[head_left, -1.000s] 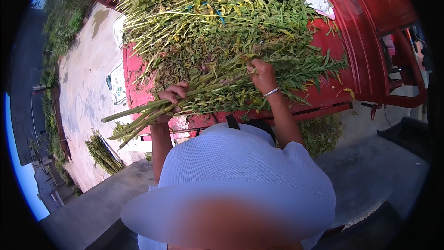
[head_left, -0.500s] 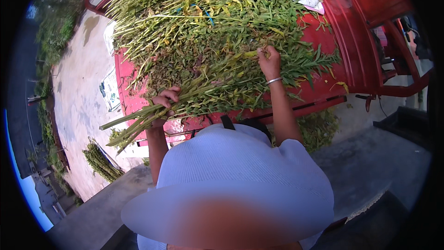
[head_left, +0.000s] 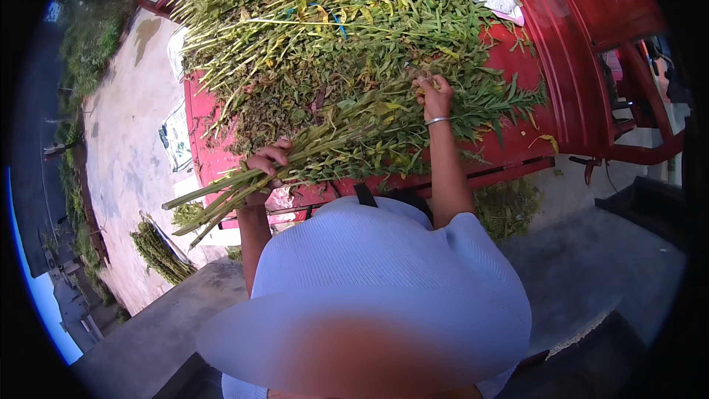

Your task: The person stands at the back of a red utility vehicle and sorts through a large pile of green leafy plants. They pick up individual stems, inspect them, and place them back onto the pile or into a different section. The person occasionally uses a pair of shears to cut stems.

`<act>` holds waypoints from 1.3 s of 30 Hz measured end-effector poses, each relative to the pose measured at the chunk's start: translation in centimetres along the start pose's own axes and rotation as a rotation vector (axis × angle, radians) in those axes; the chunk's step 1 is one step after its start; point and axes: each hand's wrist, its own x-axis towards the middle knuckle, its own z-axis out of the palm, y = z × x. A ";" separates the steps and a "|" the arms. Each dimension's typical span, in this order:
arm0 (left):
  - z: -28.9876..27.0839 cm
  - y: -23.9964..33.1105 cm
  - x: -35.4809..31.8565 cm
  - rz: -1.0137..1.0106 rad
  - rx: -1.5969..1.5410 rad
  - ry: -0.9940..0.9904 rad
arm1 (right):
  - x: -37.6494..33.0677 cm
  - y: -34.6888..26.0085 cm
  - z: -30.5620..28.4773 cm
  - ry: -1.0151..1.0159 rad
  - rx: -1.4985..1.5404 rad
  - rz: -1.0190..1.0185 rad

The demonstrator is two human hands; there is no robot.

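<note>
The smooth, red metal truck bed point(head_left: 533, 77) carried a matted heap point(head_left: 325, 29) of thin, ribbed stalks and curled leaves. Along its near side lay a bundle point(head_left: 314, 146) of long, straight stalks, its long axis slanting: bare cut ends pointed left and towards the person, leafy tops right and away. The left hand point(head_left: 267, 163) was curled round its stems; the right hand's point(head_left: 433, 92) fingers were bent close together among leaves, whether pinching any I couldn't tell. A shiny bracelet point(head_left: 437, 120) ringed that wrist.
</note>
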 end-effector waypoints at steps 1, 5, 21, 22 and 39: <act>0.0 -0.1 0.2 0.000 0.003 0.004 | 0.4 -0.5 -1.8 0.015 0.298 0.106; 0.0 0.1 0.8 -0.012 -0.012 0.000 | 2.3 -2.3 -7.1 0.128 0.457 0.135; 0.1 0.3 1.6 -0.007 0.034 -0.045 | 9.4 2.2 -6.3 0.328 -0.263 0.209; 0.4 0.4 1.8 -0.011 0.015 -0.026 | 9.7 2.4 -6.6 0.386 -0.218 0.094; 1.6 1.2 2.4 0.018 0.047 -0.066 | -5.4 -8.0 3.4 -0.536 -0.932 -0.556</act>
